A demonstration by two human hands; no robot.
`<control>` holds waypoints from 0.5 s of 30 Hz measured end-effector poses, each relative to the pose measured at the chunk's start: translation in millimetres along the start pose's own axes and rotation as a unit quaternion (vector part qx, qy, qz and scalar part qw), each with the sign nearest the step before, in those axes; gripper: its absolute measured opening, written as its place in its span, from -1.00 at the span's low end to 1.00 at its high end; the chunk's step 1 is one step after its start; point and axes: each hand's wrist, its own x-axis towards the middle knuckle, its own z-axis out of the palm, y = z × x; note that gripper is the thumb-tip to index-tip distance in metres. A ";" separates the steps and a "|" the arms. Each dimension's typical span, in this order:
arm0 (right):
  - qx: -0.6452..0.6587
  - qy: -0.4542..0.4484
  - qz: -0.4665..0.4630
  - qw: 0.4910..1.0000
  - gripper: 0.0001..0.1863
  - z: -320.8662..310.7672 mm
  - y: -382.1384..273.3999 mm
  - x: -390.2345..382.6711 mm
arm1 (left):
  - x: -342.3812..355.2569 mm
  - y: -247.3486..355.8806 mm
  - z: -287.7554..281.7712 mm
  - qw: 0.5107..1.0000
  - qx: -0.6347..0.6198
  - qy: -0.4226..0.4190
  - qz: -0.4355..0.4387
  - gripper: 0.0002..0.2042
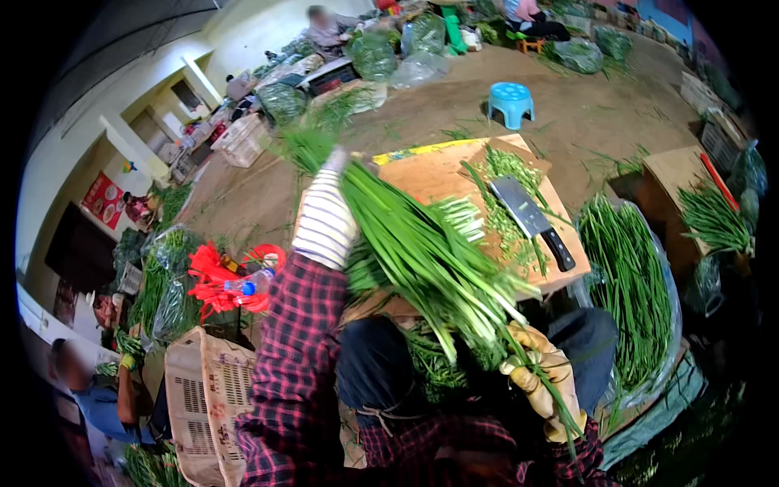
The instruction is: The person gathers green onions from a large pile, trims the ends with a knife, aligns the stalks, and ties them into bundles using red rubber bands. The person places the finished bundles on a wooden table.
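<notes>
Clutching long green, white-ended stalks (418, 247) was the striped-gloved left grip (328, 203); the right grip (542, 377) (yellow-gloved) held thin green stems (561, 402).

You have one gloved left hand (337, 165) and one gloved right hand (545, 377), one big bundle of green stalks (422, 252), one cleaver (522, 207) and one wooden cutting board (412, 172). Around you are one blue plastic stool (510, 104), at least two pale plastic crates (193, 390) and at least three other people (326, 36).
</notes>
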 end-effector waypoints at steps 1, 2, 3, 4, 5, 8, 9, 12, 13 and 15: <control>0.056 0.030 0.057 0.996 -0.86 -4.6 2.5 -9.7 | 15.4 9.0 -13.7 0.999 0.003 0.050 0.011 -0.75; 0.015 0.000 0.097 0.995 -0.89 -19.4 6.8 -16.4 | 20.9 19.0 -21.0 0.999 0.033 0.005 0.017 -0.75; 0.034 -0.013 0.200 0.979 -0.94 -27.8 11.4 -22.4 | 34.9 22.8 -26.8 0.997 0.018 0.051 0.060 -0.73; 0.018 -0.004 0.205 0.978 -0.91 -48.8 41.6 -32.3 | 65.0 -2.3 -22.8 0.999 -0.009 0.016 0.036 -0.73; 0.034 -0.037 0.216 0.975 -0.88 -39.0 47.2 -25.5 | 66.4 10.4 -30.5 0.999 -0.008 0.014 0.040 -0.72; -0.514 -0.120 0.065 0.847 -0.16 -33.7 21.2 -11.9 | 65.5 17.0 -16.6 0.992 -0.011 0.123 0.016 -0.73; -0.438 -0.102 0.031 0.893 -0.08 -32.0 16.7 -0.1 | 64.3 24.9 -26.8 0.989 0.003 0.144 0.026 -0.73; -0.225 -0.033 0.114 0.967 -0.09 -7.4 -2.7 52.3 | 55.7 23.2 -58.0 0.996 -0.020 0.092 -0.003 -0.73; -0.109 -0.011 0.196 0.975 -0.11 2.1 -7.8 70.6 | 46.8 18.6 -46.4 0.990 0.002 0.138 0.013 -0.72; 0.147 -0.025 0.150 0.977 -0.23 1.6 19.5 106.9 | 56.4 0.1 -34.9 1.000 -0.022 -0.008 -0.011 -0.71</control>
